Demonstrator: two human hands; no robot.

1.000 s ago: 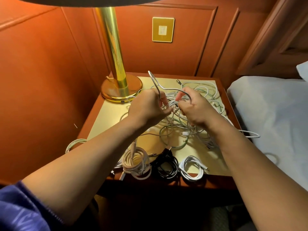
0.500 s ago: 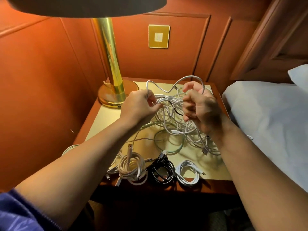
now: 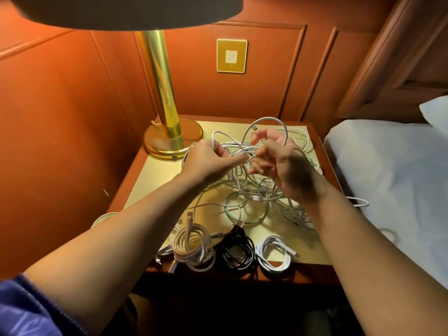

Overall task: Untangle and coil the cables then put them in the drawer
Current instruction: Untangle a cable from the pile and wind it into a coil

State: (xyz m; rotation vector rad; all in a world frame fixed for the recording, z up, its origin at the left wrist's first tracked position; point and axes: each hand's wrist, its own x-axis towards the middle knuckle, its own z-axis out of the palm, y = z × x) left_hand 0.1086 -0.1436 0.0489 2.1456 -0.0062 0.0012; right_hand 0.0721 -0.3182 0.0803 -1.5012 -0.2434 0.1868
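- Since a second ago both hands have lifted off the nightstand (image 3: 155, 180), and a white cable loop (image 3: 269, 122) now arches above the right hand (image 3: 281, 166) at frame centre.
- The left hand (image 3: 208, 161) pinches strands of the tangle (image 3: 254, 187), fingers curled round them; the right hand's fingers hook through the loop, holding it.
- This suggests one cable is being worked free, though most of the tangle stays knotted on the tabletop, mid-frame.
- Three finished coils lie along the lower edge: cream coil (image 3: 191, 246), black coil (image 3: 237, 251), white coil (image 3: 274, 253).
- No drawer is visible; stowing seems far off.
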